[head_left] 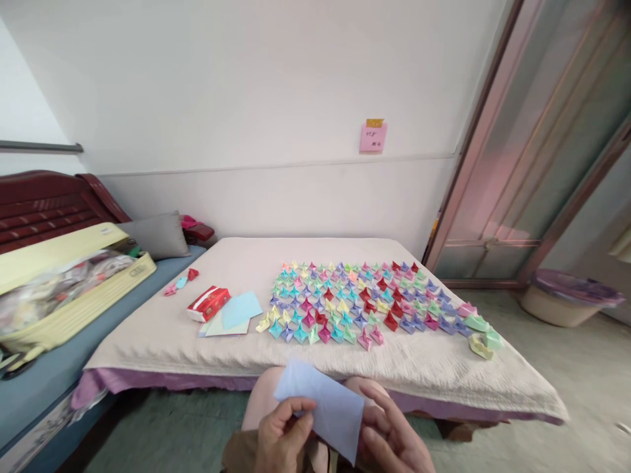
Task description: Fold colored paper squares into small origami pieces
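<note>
A pale blue sheet of paper (332,407) is held tilted above my lap. My left hand (288,433) pinches its lower left edge between thumb and fingers. At the right edge, my right hand (392,433) has its thumb and fingers closed about the paper's border, the index finger lifted off; part of that grip is hidden. On the cloth-covered table (162,348) ahead, rows of small folded paper boats (325,309) in many colours stand close together. Several green and yellow paper boats (486,335) sit by the right edge.
Left on the table are a red tissue pack (210,303), flat paper sheets (241,312) and a few small folded pieces (181,282). An open yellow suitcase (73,289) lies on the bed at left. A lined bin (566,299) stands at right. A pink note (373,139) hangs on the wall.
</note>
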